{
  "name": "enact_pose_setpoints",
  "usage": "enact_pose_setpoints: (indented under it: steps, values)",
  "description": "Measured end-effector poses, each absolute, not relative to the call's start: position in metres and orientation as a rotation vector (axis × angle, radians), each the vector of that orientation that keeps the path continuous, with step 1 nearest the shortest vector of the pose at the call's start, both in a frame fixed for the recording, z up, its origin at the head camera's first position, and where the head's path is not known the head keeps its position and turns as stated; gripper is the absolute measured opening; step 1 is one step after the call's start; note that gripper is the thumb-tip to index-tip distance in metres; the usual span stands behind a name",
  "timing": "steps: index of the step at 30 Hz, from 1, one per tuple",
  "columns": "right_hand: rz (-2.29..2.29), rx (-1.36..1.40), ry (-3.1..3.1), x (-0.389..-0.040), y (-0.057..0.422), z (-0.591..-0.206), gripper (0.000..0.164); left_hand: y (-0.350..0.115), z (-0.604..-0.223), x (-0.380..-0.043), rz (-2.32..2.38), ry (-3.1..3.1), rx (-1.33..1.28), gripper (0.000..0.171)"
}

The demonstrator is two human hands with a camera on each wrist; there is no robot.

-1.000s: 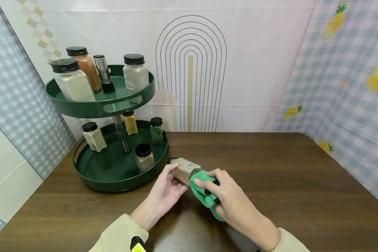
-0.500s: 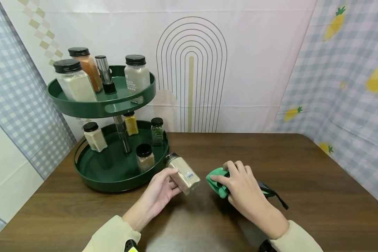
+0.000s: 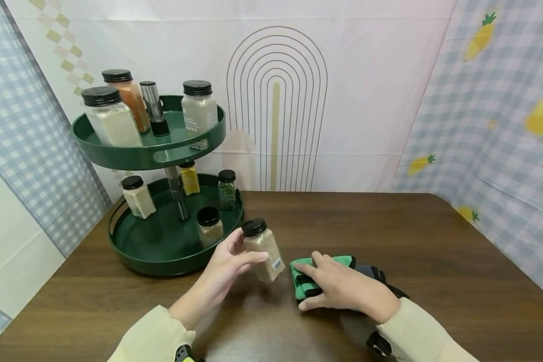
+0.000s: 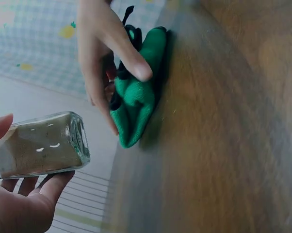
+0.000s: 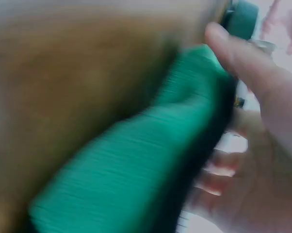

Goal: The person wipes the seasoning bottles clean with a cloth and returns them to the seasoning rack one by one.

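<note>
My left hand (image 3: 223, 266) holds a glass spice jar (image 3: 264, 254) with a black lid, thumb in front and fingers behind. Tilted, the jar hangs above the table, its pale brown powder and a small barcode label showing. In the left wrist view, the clear base of the jar (image 4: 44, 145) points away from the palm. A folded green cloth (image 3: 346, 261) with black edging lies on the table to the right. Over it rests my right hand (image 3: 339, 286), fingers loosely spread. Blurred in the right wrist view, the cloth (image 5: 121, 170) sits beside the thumb and relaxed fingers.
On the left stands a two-tier green rack (image 3: 172, 266). Its upper tray (image 3: 117, 158) bears larger jars and a steel cylinder (image 3: 154, 108); small spice jars stand on the lower one. A dark strap-like item (image 3: 373, 274) lies behind my right wrist.
The cloth has come away from the jar and moved right, down onto the table. My right hand's fingers have loosened over it. My left hand has turned the jar more upright.
</note>
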State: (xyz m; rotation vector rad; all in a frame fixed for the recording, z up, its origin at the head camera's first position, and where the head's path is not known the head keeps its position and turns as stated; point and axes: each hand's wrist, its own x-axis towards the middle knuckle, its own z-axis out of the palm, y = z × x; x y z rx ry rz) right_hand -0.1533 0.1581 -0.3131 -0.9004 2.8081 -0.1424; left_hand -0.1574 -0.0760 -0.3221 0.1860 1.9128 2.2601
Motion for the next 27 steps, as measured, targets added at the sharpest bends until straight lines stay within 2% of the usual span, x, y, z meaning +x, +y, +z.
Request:
enact_pose_setpoints:
  steps: [4,10,20,27]
  values:
    - [-0.111,-0.776,2.738,-0.15,0.148,-0.29,0.071,-0.083,-0.315,-0.155,2.219,1.999,0.198,0.057]
    - [0.003,-0.958,2.816,-0.152,0.115,-0.263,0.047,-0.105,-0.301,-0.15,2.079,2.249,0.284,0.055]
    - [0.248,-1.243,2.729,-0.153,0.036,-0.271,0.025,-0.154,-0.276,-0.136,1.945,2.599,0.288,0.05]
    - [0.293,-1.474,2.742,-0.152,0.0,-0.287,0.041,-0.186,-0.273,-0.131,1.962,2.617,0.271,0.041]
